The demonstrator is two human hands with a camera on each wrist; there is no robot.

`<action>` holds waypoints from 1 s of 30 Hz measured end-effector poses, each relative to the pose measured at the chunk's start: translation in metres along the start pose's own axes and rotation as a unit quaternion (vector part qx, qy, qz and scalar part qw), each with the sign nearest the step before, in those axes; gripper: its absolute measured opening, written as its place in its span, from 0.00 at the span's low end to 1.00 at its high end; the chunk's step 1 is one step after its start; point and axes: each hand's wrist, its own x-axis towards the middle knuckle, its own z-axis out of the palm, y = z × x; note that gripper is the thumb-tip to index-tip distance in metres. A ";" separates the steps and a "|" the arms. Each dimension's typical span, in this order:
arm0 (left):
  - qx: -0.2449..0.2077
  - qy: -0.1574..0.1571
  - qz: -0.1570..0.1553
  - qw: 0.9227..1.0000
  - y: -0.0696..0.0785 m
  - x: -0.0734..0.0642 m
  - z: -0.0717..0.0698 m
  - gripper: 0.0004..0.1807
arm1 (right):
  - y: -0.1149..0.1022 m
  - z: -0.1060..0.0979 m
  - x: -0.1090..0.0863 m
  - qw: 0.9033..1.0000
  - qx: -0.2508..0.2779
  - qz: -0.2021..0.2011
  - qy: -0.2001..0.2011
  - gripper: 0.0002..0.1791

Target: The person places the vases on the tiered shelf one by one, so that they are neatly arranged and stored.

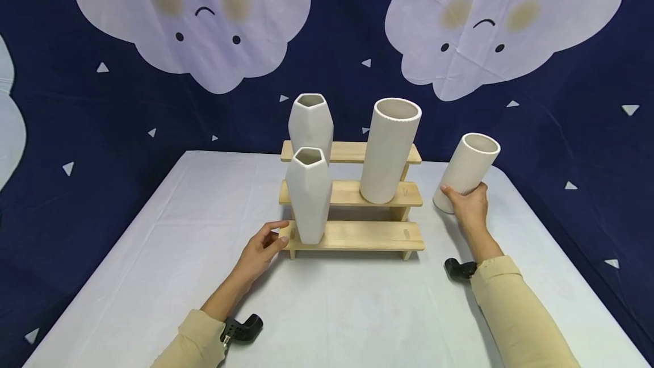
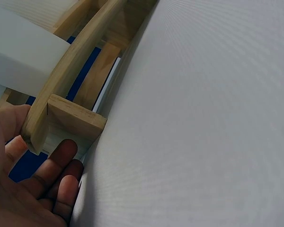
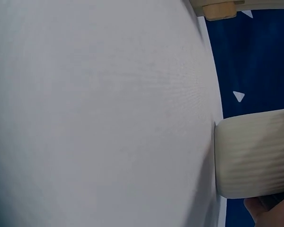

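Observation:
My right hand (image 1: 471, 206) grips the lower part of a white ribbed cylindrical vase (image 1: 469, 162) at the table's right. In the right wrist view, that vase's ribbed base (image 3: 251, 153) is right at the white tabletop. At the left end of a three-tier wooden stand (image 1: 368, 235), the thumb and index finger of my left hand (image 1: 260, 251) pinch the lowest board (image 2: 61, 80); its other fingers hang loosely curled below. A faceted white vase (image 1: 310, 197) stands on that lowest board. Behind it rises another faceted vase (image 1: 310, 121), its base hidden. A larger cylindrical vase (image 1: 389, 152) occupies the middle board's right side.
A white cloth covers the table (image 1: 204, 197). Close behind it hangs a dark blue curtain (image 1: 337, 61) with clouds and small triangles. Black wrist cameras sit on my left wrist (image 1: 242, 329) and right wrist (image 1: 460, 269).

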 end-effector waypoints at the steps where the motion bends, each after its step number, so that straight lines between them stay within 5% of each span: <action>1: 0.000 0.000 0.000 1.000 0.000 0.000 0.000 0.20 | 0.000 -0.001 0.000 1.000 0.000 0.001 0.001 0.48; 10: -0.001 0.002 -0.003 1.000 0.002 0.000 0.000 0.20 | 0.002 -0.006 -0.004 1.000 0.000 0.016 0.001 0.49; 20: 0.002 0.000 0.000 1.000 0.034 -0.016 0.000 0.20 | 0.003 -0.015 -0.013 1.000 0.000 0.009 -0.002 0.48; 30: 0.001 0.006 0.000 1.000 0.006 -0.001 0.000 0.21 | 0.000 -0.028 -0.027 1.000 0.003 -0.005 -0.017 0.48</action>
